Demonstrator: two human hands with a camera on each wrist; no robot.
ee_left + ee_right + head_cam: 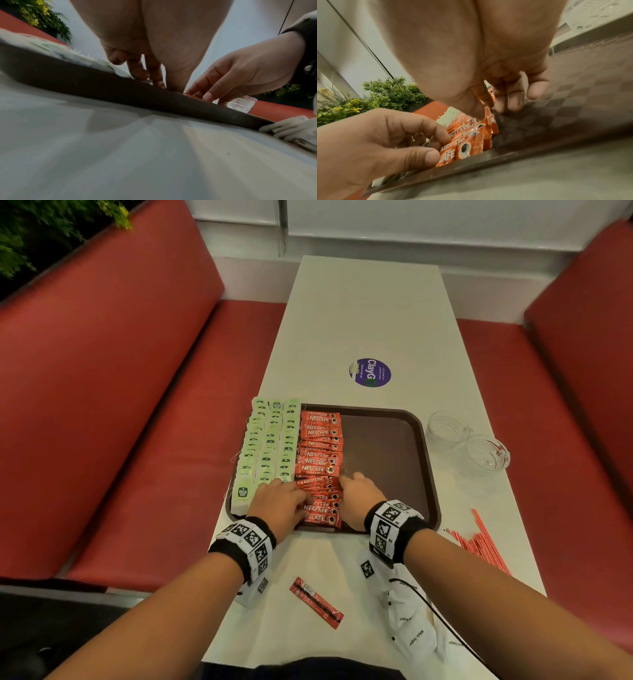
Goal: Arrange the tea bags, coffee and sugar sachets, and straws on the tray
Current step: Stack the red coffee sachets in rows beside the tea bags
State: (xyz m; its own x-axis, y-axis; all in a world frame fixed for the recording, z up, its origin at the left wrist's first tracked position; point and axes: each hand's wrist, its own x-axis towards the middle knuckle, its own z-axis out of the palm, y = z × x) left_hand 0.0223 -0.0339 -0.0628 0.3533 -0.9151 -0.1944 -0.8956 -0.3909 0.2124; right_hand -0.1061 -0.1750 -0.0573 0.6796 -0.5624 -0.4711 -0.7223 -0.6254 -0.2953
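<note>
On the brown tray, green tea bags fill the left side in rows. A column of red coffee sachets lies beside them. My left hand touches the left ends of the near sachets with bent fingertips. My right hand presses its fingertips against their right ends. Neither hand grips a sachet. One loose red sachet lies on the table near me. White sugar sachets sit at the near right, and red-striped straws lie right of the tray.
Two clear glass cups stand to the right of the tray. The right half of the tray is bare. A round purple sticker marks the white table beyond the tray. Red bench seats flank the table on both sides.
</note>
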